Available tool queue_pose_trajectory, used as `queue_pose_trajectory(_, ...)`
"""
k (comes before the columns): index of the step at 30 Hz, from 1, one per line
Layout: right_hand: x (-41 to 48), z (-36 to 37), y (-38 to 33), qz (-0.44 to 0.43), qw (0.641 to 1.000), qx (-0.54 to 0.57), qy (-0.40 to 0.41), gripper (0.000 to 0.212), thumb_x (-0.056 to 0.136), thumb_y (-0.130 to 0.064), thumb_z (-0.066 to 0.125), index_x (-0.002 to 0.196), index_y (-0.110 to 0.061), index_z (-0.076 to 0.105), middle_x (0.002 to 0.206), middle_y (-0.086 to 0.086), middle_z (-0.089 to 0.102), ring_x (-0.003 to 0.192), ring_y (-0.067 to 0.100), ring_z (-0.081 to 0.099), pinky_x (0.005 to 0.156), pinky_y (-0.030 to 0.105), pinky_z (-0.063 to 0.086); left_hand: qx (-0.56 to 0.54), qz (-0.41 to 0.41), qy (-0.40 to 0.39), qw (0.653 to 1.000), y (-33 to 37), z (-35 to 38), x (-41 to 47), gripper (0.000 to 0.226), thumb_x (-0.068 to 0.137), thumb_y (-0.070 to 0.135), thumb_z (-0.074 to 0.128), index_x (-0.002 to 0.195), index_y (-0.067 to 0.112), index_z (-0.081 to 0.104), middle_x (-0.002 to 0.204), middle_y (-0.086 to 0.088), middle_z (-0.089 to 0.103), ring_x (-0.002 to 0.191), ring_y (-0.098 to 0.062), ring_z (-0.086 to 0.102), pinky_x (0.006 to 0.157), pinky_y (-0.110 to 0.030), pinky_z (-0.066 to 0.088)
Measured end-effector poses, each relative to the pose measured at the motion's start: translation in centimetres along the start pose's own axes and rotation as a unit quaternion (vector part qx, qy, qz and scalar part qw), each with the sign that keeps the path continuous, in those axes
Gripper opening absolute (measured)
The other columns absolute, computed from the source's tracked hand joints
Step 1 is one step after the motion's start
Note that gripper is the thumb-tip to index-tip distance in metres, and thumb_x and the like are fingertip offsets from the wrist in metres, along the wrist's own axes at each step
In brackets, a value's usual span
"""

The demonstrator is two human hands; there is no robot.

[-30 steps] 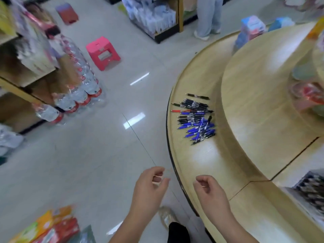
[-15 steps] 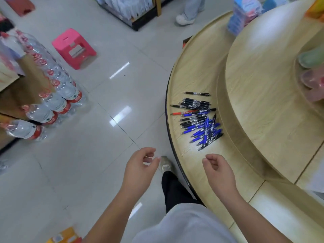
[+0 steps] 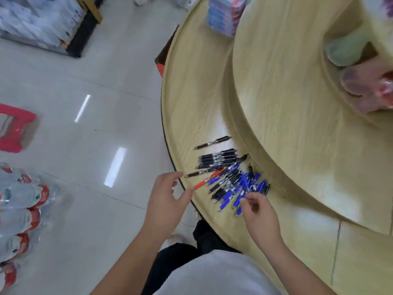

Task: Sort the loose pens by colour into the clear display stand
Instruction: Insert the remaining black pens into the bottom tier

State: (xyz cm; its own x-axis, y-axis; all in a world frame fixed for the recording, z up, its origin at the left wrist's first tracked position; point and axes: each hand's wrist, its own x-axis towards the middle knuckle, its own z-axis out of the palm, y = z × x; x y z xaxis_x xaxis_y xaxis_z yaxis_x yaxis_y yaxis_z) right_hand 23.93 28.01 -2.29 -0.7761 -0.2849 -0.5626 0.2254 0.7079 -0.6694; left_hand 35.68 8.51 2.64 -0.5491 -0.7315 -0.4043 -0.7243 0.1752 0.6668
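Note:
A pile of loose pens lies on the lower ring of the round wooden table [image 3: 191,92]. Several black pens [image 3: 219,159] sit at the far side, several blue pens [image 3: 244,188] at the near side, and one red pen [image 3: 209,179] lies across the left edge. My left hand [image 3: 168,199] hovers just left of the red pen's tip, fingers apart and empty. My right hand [image 3: 258,213] is at the near edge of the blue pens, with its fingertips curled and touching them. The clear display stand is not in view.
A raised inner tier [image 3: 308,103] of the table sits right of the pens. Blue packets [image 3: 223,15] stand at the far rim; wrapped goods [image 3: 370,86] lie at the right. On the floor are a pink stool [image 3: 14,128], bottle packs [image 3: 19,211] and a shelf unit [image 3: 42,20].
Both hands have moved forward from the table's near edge up to the pen pile. The view has closed in on the pens.

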Motion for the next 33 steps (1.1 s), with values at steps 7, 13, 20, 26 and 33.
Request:
queue_pose_trajectory(7, 0.4, 0.5, 1.7, 0.108, 0.982, -0.019, 0.151, 0.022, 0.085, -0.034, 0.069, 0.105, -0.029, 0.059, 0.096, -0.012, 0.061, 0.09, 0.009, 0.06, 0.075, 0.027, 0.048, 0.134, 0.142, -0.174, 0.965, 2.6, 3.6, 9.7, 0.08, 0.083, 0.037, 0.076, 0.15, 0.016, 0.037, 0.155, -0.002, 0.033, 0.143, -0.016, 0.03, 0.118, -0.035, 0.029)
queue_pose_trajectory(13, 3.8, 2.9, 4.8, 0.194, 0.968, -0.058, 0.151, 0.093, 0.075, -0.055, 0.073, 0.148, -0.017, 0.029, 0.144, 0.002, 0.039, 0.133, 0.019, 0.035, 0.11, 0.039, 0.036, 0.266, 0.216, -0.231, 0.91, -0.7, 8.9, 17.1, 0.126, 0.065, 0.067, 0.077, 0.158, 0.019, 0.008, 0.165, -0.015, 0.0, 0.153, -0.033, 0.001, 0.122, -0.054, 0.016)
queue_pose_trajectory(20, 8.8, 7.7, 5.3, 0.272, 0.917, -0.135, 0.259, 0.11, 0.057, -0.079, 0.064, 0.146, -0.024, 0.029, 0.134, 0.007, 0.041, 0.121, 0.028, 0.04, 0.101, 0.044, 0.042, 0.351, 0.267, -0.253, 0.861, -4.9, 12.3, 17.6, 0.14, 0.056, 0.075, 0.075, 0.158, 0.022, -0.004, 0.166, -0.016, -0.001, 0.153, -0.032, -0.006, 0.123, -0.053, 0.006)
queue_pose_trajectory(26, 9.2, 12.0, 3.1, 0.331, 0.885, -0.06, 0.322, 0.107, 0.062, -0.072, 0.067, 0.146, -0.019, 0.028, 0.135, 0.01, 0.04, 0.121, 0.03, 0.039, 0.099, 0.043, 0.04, 0.339, 0.312, -0.209, 0.863, -4.7, 13.0, 16.4, 0.123, 0.063, 0.065, 0.076, 0.156, 0.01, 0.017, 0.156, -0.014, 0.029, 0.142, -0.036, 0.028, 0.116, -0.052, 0.028)
queue_pose_trajectory(33, 9.2, 14.7, 0.5, 0.383, 0.857, 0.002, 0.345, 0.096, 0.066, -0.068, 0.064, 0.141, -0.015, 0.034, 0.132, 0.009, 0.04, 0.121, 0.028, 0.037, 0.097, 0.041, 0.039, 0.3, 0.254, -0.202, 0.897, -2.6, 14.1, 17.1, 0.109, 0.071, 0.066, 0.072, 0.151, 0.008, 0.026, 0.143, -0.013, 0.039, 0.131, -0.03, 0.038, 0.104, -0.045, 0.041)
